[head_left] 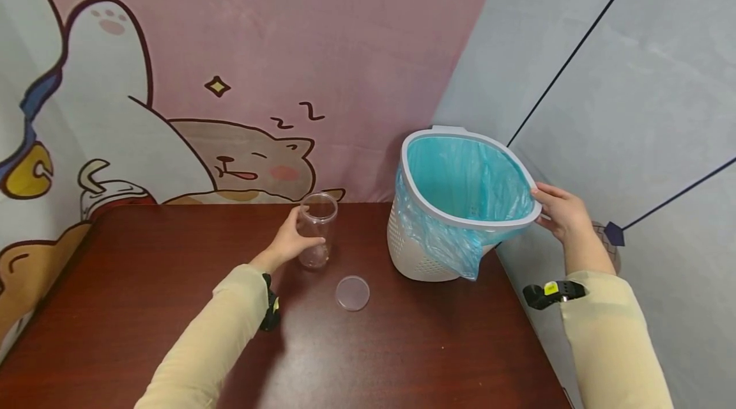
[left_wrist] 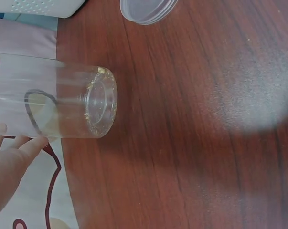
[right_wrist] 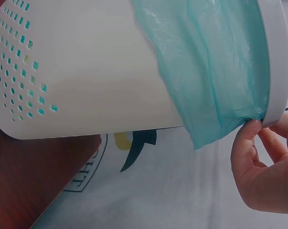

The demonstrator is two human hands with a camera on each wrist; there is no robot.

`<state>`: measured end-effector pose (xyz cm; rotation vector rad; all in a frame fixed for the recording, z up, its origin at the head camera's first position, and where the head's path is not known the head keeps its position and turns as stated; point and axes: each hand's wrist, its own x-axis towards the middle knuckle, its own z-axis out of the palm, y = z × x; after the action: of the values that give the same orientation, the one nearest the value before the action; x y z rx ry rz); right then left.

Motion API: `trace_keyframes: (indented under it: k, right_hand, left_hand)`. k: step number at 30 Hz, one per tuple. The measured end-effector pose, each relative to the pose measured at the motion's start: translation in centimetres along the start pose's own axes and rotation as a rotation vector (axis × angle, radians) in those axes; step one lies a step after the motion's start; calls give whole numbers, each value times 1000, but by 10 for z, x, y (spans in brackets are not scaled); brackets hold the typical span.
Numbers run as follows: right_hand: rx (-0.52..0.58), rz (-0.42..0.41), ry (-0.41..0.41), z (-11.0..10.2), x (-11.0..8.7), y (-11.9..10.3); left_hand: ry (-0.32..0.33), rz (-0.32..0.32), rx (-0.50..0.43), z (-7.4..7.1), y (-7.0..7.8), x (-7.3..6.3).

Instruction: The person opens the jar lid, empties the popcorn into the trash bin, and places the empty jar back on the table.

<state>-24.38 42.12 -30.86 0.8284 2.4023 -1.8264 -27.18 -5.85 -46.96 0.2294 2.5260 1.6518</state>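
Note:
My left hand grips a clear plastic jar around its side, thumb on the near side. The jar stands upright without a lid over the table, and yellowish crumbs show at its bottom in the left wrist view. A round clear lid lies on the table just in front of it. To the right is a white trash bin with a blue-green plastic bag lining it and folded over its outside. My right hand pinches the bin's grey rim at its right corner, thumb below.
The bin stands at the right back of the dark red wooden table, leaning to the right. Behind the table hangs a pink cloth with cartoon animals, and a grey-white cloth hangs along the right side.

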Motion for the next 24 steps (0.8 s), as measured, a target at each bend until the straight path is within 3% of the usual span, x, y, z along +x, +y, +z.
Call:
trace_keyframes:
  k: [15, 24]
  right_hand:
    - [-65, -16, 0, 11, -1, -8]
    - [-244, -100, 42, -3, 6, 7]
  left_hand:
    - [15, -23, -27, -6, -15, 3]
    - [-10, -108, 63, -5, -10, 7]
